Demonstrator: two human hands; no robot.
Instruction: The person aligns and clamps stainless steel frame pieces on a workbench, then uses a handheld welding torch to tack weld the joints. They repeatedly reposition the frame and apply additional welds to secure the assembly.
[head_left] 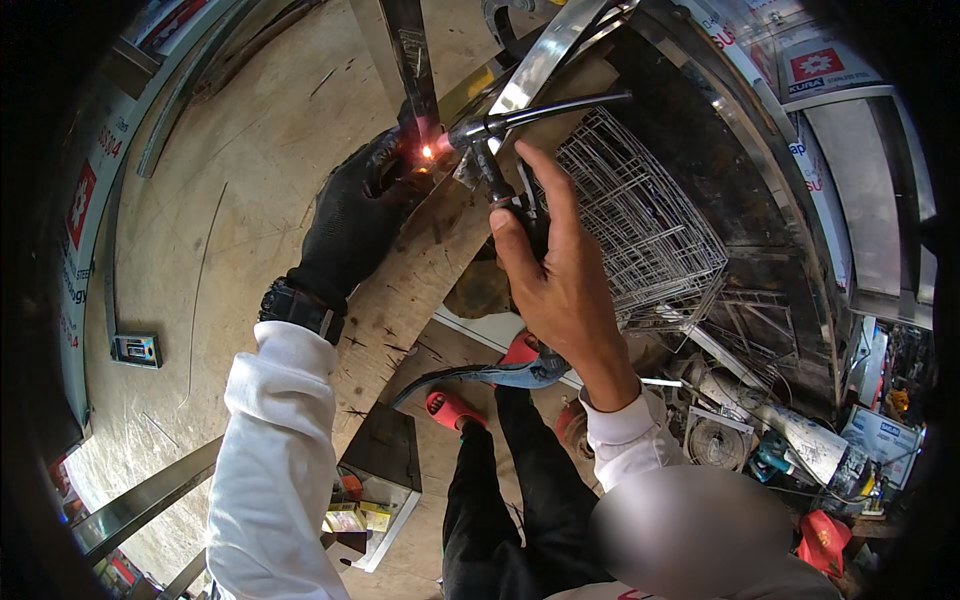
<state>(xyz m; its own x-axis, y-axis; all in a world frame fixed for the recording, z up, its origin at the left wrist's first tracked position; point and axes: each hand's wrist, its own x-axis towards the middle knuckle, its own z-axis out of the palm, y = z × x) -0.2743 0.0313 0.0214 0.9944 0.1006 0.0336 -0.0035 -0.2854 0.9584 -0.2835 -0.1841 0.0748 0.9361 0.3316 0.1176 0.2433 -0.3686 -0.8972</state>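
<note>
Your left hand point(350, 215), in a black glove, is closed around the lower end of a dark metal strip point(412, 60) that runs up toward the top edge. The grip is tight on it, right beside the glowing weld spot point(427, 152), with a black wristwatch point(300, 308) at the glove cuff.

Your right hand point(560, 285) is bare and wraps the handle of the welding torch point(490, 165). Thumb and lower fingers are closed on it while the index finger sticks up straight, off the handle. The torch nozzle points left and its tip sits at the glow, touching or just short of the strip; can't tell which. The torch cable point(560, 105) runs off to the upper right.

All this is over the edge of a scuffed wooden bench point(230, 200). A shiny steel bar point(540, 55) crosses just above the torch. A wire mesh basket point(640, 220) is just right of your right hand. Below are your black trousers and a red sandal point(450, 408) on the floor. A small grey box point(136, 349) lies on the bench, far left.
</note>
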